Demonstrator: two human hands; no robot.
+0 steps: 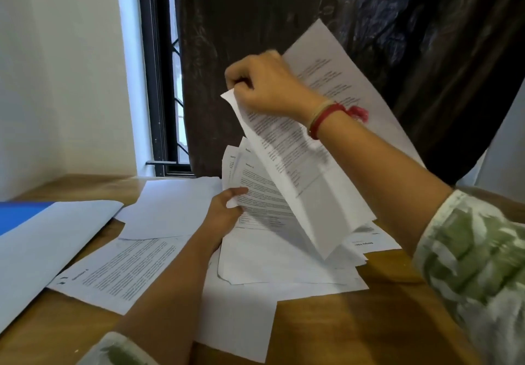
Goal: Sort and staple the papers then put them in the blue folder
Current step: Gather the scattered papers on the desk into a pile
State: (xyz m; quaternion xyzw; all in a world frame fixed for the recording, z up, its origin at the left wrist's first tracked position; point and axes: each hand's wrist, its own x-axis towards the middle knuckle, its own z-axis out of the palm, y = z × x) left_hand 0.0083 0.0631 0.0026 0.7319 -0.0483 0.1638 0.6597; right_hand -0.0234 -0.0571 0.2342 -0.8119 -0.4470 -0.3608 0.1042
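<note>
The right hand's fingers are curled tight, and a top corner of the lifted sheets is pinched between them. The left hand's thumb and fingers are closed on the left edge of a fanned bundle, which is propped up from the table. The lifted sheets are held by one corner only and are bowed, so a tear or a slip at that corner is to be feared if they are pulled hard, and a dropped sheet would be lost among the loose sheets beneath. The bundle is fanned, not squared, so its order may be upset if the grip is loosened. The folder lies at the far left, well apart from both hands and partly covered by a large white sheet; papers could be pushed off that side when it is uncovered. No stapler is seen. Counted: two hands; one folder; at least two lifted sheets, a third not ruled out; about three top edges shown in the bundle; one printed page face up to the left; several overlapped loose sheets, whose exact number cannot be told.
</note>
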